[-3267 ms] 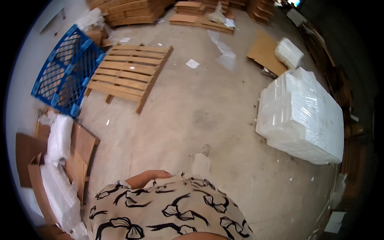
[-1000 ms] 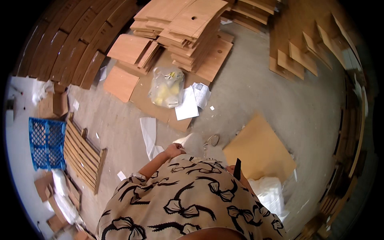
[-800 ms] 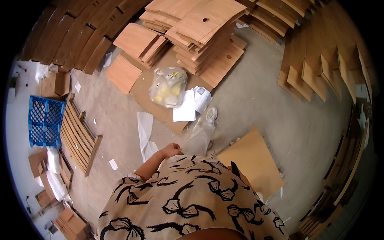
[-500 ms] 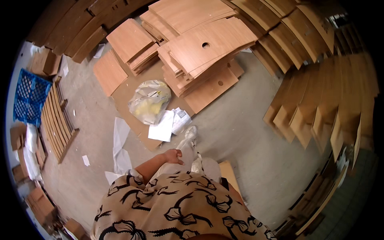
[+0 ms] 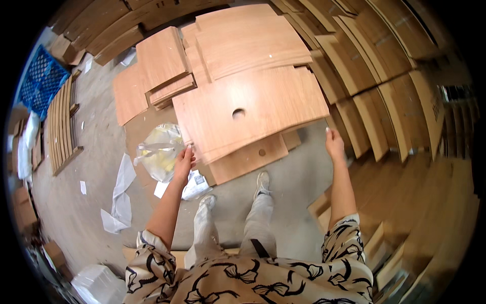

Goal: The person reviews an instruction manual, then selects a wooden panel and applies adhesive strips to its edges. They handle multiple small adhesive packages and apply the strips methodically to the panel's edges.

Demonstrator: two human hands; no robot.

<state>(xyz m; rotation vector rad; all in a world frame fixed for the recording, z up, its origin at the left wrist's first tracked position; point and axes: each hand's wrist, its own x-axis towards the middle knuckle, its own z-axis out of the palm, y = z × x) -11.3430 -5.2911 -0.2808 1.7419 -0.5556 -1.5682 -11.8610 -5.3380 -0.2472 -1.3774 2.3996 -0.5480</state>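
Observation:
A stack of light-brown wooden panels lies in front of me. Its top panel point(image 5: 273, 96) has a round hole. My left hand point(image 5: 184, 163) is beside this panel's near left edge, with loosely bent fingers and nothing visible in them. Just off its near right corner is my right hand point(image 5: 334, 144), fingers half bent and apparently empty. Whether either hand touches the edge is hard to tell. A lower panel point(image 5: 248, 159) with a smaller hole sticks out beneath the stack. Next to my left hand sits a clear plastic bag point(image 5: 159, 152) with yellowish contents.
More panels lie behind in a stack point(image 5: 248, 40) and at the left in a smaller pile point(image 5: 161, 58). Open cardboard boxes point(image 5: 354, 73) line the right side. White sheeting point(image 5: 121, 197) lies on the floor, near a wooden slatted rack point(image 5: 62, 126) and a blue plastic crate point(image 5: 44, 81).
My view has shifted closer to the panels. Both arms now reach forward to either side of the top panel; earlier only my left hand showed clearly, low by my leg.

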